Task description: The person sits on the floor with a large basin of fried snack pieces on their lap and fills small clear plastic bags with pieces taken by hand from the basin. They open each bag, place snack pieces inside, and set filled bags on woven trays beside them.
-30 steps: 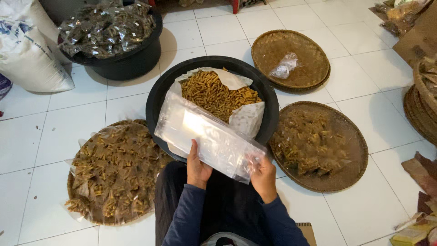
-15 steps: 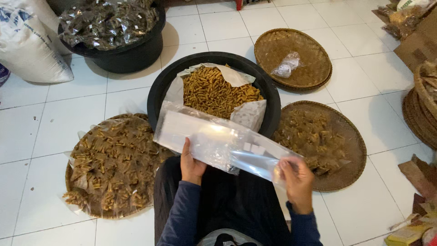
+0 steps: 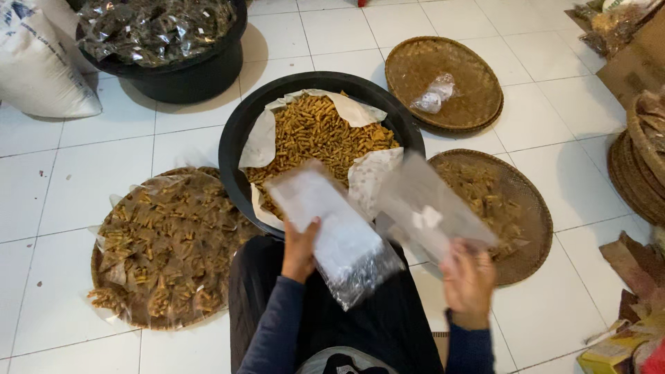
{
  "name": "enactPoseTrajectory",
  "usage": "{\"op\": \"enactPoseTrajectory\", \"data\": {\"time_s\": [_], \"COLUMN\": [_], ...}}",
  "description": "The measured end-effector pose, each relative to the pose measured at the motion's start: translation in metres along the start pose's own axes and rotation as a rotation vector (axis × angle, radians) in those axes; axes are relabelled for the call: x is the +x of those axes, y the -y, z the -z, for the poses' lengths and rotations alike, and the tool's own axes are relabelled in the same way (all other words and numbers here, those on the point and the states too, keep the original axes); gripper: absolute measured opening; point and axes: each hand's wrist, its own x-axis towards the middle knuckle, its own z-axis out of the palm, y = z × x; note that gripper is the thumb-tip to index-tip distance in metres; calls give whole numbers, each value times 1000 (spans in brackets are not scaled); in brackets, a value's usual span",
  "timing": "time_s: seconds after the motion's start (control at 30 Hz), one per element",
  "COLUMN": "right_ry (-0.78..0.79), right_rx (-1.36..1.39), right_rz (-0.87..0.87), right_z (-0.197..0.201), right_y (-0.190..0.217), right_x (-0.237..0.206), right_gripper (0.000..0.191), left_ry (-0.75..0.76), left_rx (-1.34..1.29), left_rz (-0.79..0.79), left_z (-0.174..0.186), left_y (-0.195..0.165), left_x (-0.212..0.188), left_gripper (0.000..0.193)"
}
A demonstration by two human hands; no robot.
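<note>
bag peeled off the stack, ready for filling

from my feed, the left hand (image 3: 299, 251) is closed on a stack of clear bags (image 3: 339, 235) held over the lap, and the right hand (image 3: 470, 282) is pinched on one loose bag (image 3: 431, 208), blurred, just right of the stack. i judge this as separating a single bag; what follows calls for opening its mouth wide enough to take snacks. ahead of both hands, a black basin (image 3: 235, 138) lined with paper holds loose orange sticks (image 3: 320, 131). left of the left hand, a woven tray (image 3: 104, 291) carries filled packets. past the right hand, another tray (image 3: 533, 228) holds brown pieces.
</note>
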Motion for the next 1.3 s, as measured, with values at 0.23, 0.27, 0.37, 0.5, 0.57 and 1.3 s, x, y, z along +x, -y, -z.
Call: {"op": "enactPoseTrajectory", "data": {"time_s": [0.23, 0.27, 0.37, 0.5, 0.57, 1.3], "right_ry": [10, -6, 16, 233, 344, 118], "right_rx": [-242, -282, -287, -560, -545, -455], "right_rz": [122, 136, 82, 108, 80, -124], "right_z": [-52, -54, -54, -51, -46, -12], "right_y": [-82, -86, -93, -103, -102, -96], "right_x": [-15, -17, -21, -25, -24, -47], "right_gripper": [8, 7, 9, 14, 22, 43], "left_ry": [226, 252, 277, 141, 122, -127], "left_rx": [293, 338, 256, 53, -87, -433], "left_rz": [-283, -266, -307, -12, -11, 69], "left_z": [-2, 7, 31, 32, 23, -3], "left_y": [52, 60, 80, 95, 91, 52], "left_x": [-14, -11, -2, 2, 2, -2], "left_gripper": [62, 51, 47, 35, 31, 30]}}
